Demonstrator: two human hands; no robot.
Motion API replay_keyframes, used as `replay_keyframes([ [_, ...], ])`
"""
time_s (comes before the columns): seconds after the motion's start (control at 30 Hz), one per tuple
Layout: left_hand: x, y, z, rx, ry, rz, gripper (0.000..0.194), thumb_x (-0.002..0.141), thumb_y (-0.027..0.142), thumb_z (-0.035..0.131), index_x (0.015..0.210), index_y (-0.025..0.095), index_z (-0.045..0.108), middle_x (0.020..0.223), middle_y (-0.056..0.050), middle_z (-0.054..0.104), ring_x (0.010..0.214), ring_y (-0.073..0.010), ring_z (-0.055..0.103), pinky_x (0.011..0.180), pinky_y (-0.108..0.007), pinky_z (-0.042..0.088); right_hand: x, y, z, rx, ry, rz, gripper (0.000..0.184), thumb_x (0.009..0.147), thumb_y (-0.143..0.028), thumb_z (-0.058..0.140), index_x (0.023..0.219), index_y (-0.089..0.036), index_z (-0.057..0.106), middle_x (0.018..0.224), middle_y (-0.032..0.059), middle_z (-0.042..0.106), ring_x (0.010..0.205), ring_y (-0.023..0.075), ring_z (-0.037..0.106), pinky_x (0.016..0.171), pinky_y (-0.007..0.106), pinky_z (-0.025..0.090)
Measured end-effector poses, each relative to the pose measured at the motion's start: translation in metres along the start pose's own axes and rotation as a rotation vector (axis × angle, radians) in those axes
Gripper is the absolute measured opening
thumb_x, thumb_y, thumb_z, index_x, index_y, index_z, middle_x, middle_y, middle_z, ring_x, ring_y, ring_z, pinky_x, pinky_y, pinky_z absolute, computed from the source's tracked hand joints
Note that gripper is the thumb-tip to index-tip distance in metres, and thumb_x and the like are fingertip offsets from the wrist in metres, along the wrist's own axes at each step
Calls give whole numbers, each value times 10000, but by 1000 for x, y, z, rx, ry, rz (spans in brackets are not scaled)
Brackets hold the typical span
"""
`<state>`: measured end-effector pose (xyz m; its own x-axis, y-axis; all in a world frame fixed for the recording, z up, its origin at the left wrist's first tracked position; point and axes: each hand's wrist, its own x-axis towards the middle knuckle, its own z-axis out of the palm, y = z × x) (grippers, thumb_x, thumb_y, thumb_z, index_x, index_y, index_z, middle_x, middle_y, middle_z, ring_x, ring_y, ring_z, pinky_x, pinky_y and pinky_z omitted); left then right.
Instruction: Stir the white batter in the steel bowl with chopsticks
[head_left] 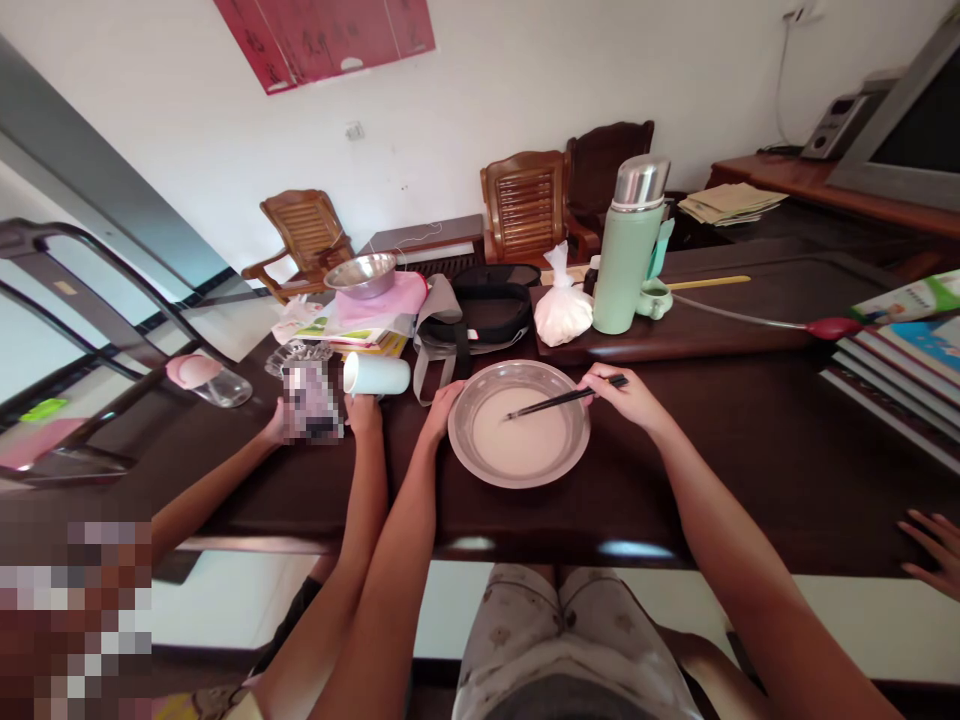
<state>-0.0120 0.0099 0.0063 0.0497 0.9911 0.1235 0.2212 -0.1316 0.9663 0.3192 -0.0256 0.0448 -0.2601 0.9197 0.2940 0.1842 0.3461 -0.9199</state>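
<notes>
A round metal basin (462,452) stands on the dark table in front of me, with a pale milky liquid (525,440) in it. My left hand (444,408) grips the basin's left rim. In my right hand (621,392), above the right rim, is a pair of dark chopsticks (555,400), slanting down to the left so that their tips reach the liquid. The fingers of that hand are closed round the upper part of the chopsticks. Behind the basin sits a knotted clear plastic bag of white powder (564,316).
Left of me, another person's hand (365,412) holds a white mug (379,374). A green thermos (628,265) and small green cup (655,298) stand behind. Books (892,400) are stacked right, near another person's hand (934,550). A metal bowl (361,276) tops a pile at back left.
</notes>
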Motion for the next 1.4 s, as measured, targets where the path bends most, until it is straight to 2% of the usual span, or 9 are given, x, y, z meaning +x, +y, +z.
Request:
replay_keyframes([
  [0.13, -1, 2, 0, -8, -37, 16, 382, 785, 417, 505, 855, 99, 706, 892, -78, 695, 880, -216, 586, 845, -290, 432, -1, 1, -7, 17, 174, 40, 412, 823, -559, 553, 659, -194, 655, 494, 12, 590, 541, 162, 580, 643, 297, 469],
  [0.27, 0, 0, -1, -12, -40, -16, 403, 779, 443, 509, 848, 94, 698, 876, -77, 695, 836, -209, 584, 825, -288, 435, -1, 2, -3, 34, -3, 18, 411, 836, -545, 545, 686, -186, 676, 550, 15, 607, 563, 157, 593, 645, 288, 472],
  [0.33, 0, -1, -1, -7, -30, -14, 395, 781, 434, 509, 854, 96, 701, 889, -79, 699, 843, -210, 583, 830, -289, 434, 0, 3, -2, 19, -32, -1, 386, 834, -535, 555, 734, -185, 684, 616, 20, 636, 622, 167, 616, 674, 292, 477],
  [0.5, 1, -2, -2, -27, -31, -1, 364, 788, 396, 514, 885, 106, 711, 901, -72, 700, 875, -214, 588, 834, -289, 435, 0, 3, -8, 9, 178, 28, 405, 827, -552, 552, 666, -196, 659, 511, 13, 594, 560, 164, 588, 654, 297, 471],
  [0.7, 1, -3, -3, -14, -32, 2, 393, 793, 413, 512, 897, 90, 712, 905, -80, 701, 884, -220, 591, 837, -294, 440, 0, 2, -1, 0, -35, -18, 382, 833, -539, 551, 739, -192, 679, 627, 20, 635, 625, 171, 606, 672, 302, 472],
  [0.87, 2, -6, -3, -21, -40, 8, 388, 805, 418, 513, 910, 104, 715, 931, -77, 701, 921, -223, 597, 852, -293, 441, -1, 4, -7, -11, 138, 7, 391, 846, -539, 536, 698, -195, 653, 541, 14, 605, 588, 167, 591, 680, 301, 466],
  [1.07, 1, -5, -3, -11, -27, 5, 369, 801, 403, 506, 876, 107, 713, 928, -77, 703, 919, -227, 596, 869, -300, 439, 0, 3, -1, 6, -50, -3, 369, 837, -535, 551, 755, -197, 676, 615, 18, 637, 626, 171, 615, 677, 298, 470],
  [1.27, 0, 1, -1, 7, -29, 21, 371, 790, 401, 493, 859, 105, 705, 924, -80, 700, 925, -224, 583, 870, -295, 434, -1, 3, -7, 22, 129, 19, 394, 852, -527, 533, 677, -195, 653, 512, 7, 586, 555, 159, 582, 655, 294, 465],
  [1.4, -2, 3, 0, 13, -7, 2, 354, 784, 401, 496, 814, 108, 692, 865, -77, 691, 883, -217, 575, 821, -286, 439, -1, 4, -2, 38, -47, 7, 367, 852, -512, 544, 724, -193, 674, 588, 13, 616, 596, 160, 600, 657, 288, 462],
])
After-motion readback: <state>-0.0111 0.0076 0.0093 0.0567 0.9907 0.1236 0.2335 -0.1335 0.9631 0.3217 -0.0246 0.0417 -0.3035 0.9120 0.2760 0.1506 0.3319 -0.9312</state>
